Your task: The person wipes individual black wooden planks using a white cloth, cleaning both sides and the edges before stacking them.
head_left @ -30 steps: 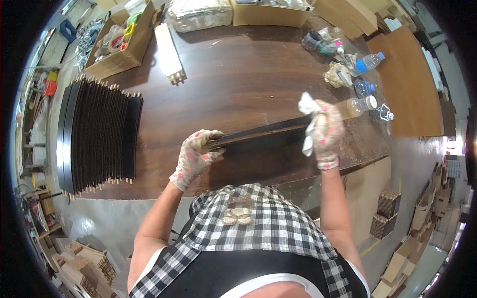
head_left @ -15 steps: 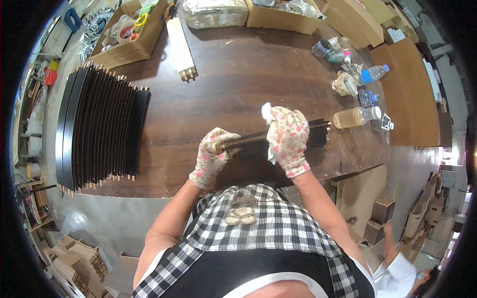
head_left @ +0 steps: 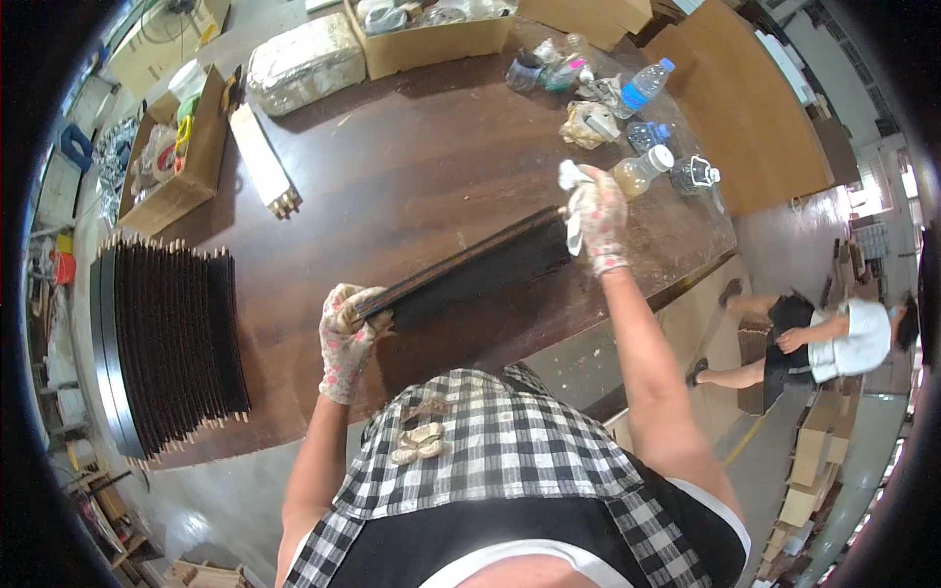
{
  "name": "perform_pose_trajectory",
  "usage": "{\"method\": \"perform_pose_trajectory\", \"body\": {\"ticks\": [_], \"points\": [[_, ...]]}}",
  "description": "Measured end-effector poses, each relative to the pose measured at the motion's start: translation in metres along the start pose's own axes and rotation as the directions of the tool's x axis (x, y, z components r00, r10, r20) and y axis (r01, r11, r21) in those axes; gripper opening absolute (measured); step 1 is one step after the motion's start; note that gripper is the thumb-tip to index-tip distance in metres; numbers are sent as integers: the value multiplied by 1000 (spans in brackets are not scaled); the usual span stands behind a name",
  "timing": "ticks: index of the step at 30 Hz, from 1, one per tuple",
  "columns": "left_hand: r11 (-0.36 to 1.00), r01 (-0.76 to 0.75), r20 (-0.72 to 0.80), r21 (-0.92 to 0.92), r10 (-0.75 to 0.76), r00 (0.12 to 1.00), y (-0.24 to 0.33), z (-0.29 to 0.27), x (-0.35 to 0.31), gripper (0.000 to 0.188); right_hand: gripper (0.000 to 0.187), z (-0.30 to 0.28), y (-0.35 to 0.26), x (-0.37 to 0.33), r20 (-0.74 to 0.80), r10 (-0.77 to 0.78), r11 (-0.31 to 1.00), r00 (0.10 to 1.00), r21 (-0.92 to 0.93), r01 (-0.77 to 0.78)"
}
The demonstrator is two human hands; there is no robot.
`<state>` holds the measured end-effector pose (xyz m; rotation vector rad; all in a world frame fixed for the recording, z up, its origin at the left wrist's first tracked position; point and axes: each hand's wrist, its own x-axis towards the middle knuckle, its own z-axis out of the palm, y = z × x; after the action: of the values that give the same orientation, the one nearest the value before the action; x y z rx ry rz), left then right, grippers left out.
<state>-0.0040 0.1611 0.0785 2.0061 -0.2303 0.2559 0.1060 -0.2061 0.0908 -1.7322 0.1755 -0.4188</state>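
My left hand [head_left: 351, 338], in a glove with pink dots, is closed round the near left end of a few dark slats [head_left: 480, 265] laid together. They slant up to the right over the brown table. In my right hand [head_left: 602, 220], gloved alike, a crumpled white cloth [head_left: 573, 211] is pinched at the slats' far right end. Whether the cloth touches that end I cannot tell. Left of my hands stands a long row of black slats [head_left: 172, 343] with pale wooden pegs along their ends.
Pale pegged strips [head_left: 260, 162] lie near a box of tapes [head_left: 201, 181]. A wrapped bundle [head_left: 304, 64] and a carton [head_left: 441, 44] line the far edge. Several bottles [head_left: 642, 171] and crumpled paper [head_left: 590, 125] stand at the right. Another person [head_left: 823, 338] is on the floor to the right.
My right hand has slid with the cloth from mid-slat to the right end. The slats now tilt up more to the right. The view has turned, and the other person shows more fully.
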Motion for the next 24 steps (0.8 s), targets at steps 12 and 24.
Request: {"method": "perform_pose_trajectory", "body": {"ticks": [12, 24], "points": [[600, 422, 147, -680, -453, 879, 61, -21, 17, 46, 29, -18, -66, -6, 578, -40, 817, 815, 488, -306], [929, 253, 216, -272, -198, 956, 26, -12, -2, 36, 18, -38, -27, -6, 505, 334, 784, 795, 320, -533]]}}
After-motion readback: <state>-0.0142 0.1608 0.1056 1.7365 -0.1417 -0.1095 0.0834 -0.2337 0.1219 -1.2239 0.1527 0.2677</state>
